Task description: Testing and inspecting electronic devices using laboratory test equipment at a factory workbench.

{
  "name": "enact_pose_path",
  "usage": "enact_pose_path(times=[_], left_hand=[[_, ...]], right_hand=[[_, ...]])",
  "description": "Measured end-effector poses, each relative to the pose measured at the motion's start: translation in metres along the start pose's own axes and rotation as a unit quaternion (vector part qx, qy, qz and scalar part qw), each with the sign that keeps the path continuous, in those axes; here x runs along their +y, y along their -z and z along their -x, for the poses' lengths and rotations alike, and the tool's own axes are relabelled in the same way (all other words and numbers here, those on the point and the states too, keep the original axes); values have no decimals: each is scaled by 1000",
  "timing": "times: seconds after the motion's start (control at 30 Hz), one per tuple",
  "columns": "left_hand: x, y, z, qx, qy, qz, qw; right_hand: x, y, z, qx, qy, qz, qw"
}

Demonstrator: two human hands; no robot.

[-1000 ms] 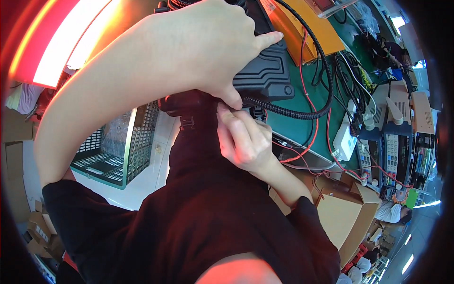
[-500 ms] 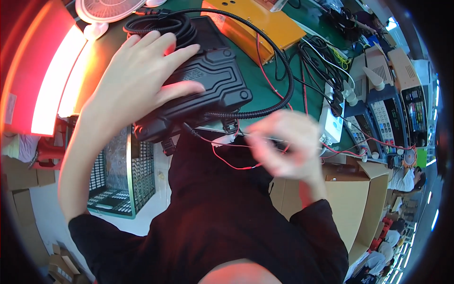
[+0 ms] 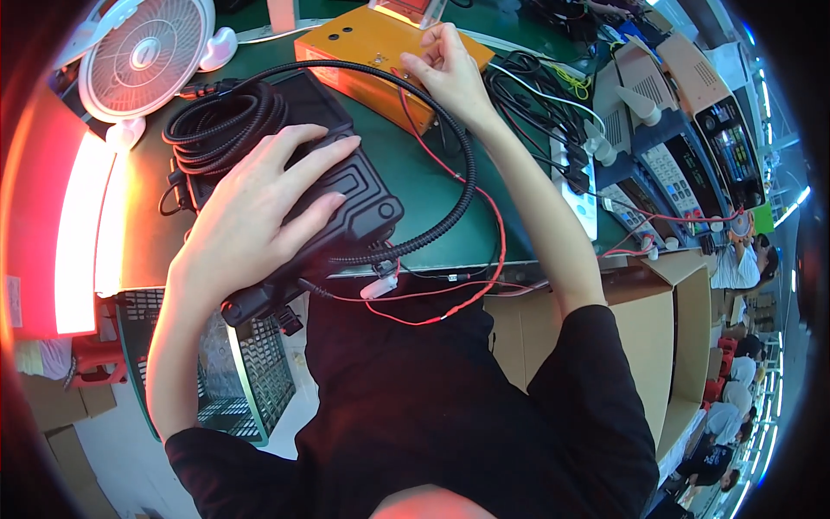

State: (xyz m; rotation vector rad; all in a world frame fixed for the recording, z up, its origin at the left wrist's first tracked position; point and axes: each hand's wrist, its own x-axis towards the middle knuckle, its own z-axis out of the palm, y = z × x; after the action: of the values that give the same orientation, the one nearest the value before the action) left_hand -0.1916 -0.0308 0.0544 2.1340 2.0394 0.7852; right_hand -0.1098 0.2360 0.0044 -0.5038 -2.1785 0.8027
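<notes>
My left hand (image 3: 242, 208) lies with spread fingers over a black rugged case (image 3: 354, 199), beside a coiled black corrugated hose (image 3: 207, 130). A length of that hose arcs right and back toward the case's front. My right hand (image 3: 454, 82) is up at the orange metal box (image 3: 341, 48), fingers curled near its top where a red wire (image 3: 500, 233) runs; what they grip, if anything, is unclear. Thin wires and a small white piece (image 3: 380, 287) hang at the front edge of the green bench (image 3: 424, 173).
A white fan (image 3: 143, 56) and glowing red light panel (image 3: 78, 242) stand left. Tangled cables, a power strip (image 3: 584, 208) and bench instruments (image 3: 670, 182) crowd the right. Below are a green crate (image 3: 233, 363) and cardboard box (image 3: 692, 337); co-workers (image 3: 735, 398) sit far right.
My right hand has moved from the case's front up to the orange box. My left hand stays over the case, more flattened, and more of the bench and fan shows.
</notes>
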Motion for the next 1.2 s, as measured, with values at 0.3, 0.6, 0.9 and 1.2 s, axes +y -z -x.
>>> enact_pose_path(times=[0.3,0.6,0.9,1.2], left_hand=[[2,-1,-5,11,11,-14,1000],[17,3,-8,-30,60,11,998],[17,0,-10,-11,52,2,999],[6,-2,-17,10,11,-6,1000]], right_hand=[[-58,69,100,127,3,-151,980],[-106,-15,198,-30,314,31,948],[-115,-47,196,-91,258,15,962],[-146,-18,175,-1,274,-255,927]])
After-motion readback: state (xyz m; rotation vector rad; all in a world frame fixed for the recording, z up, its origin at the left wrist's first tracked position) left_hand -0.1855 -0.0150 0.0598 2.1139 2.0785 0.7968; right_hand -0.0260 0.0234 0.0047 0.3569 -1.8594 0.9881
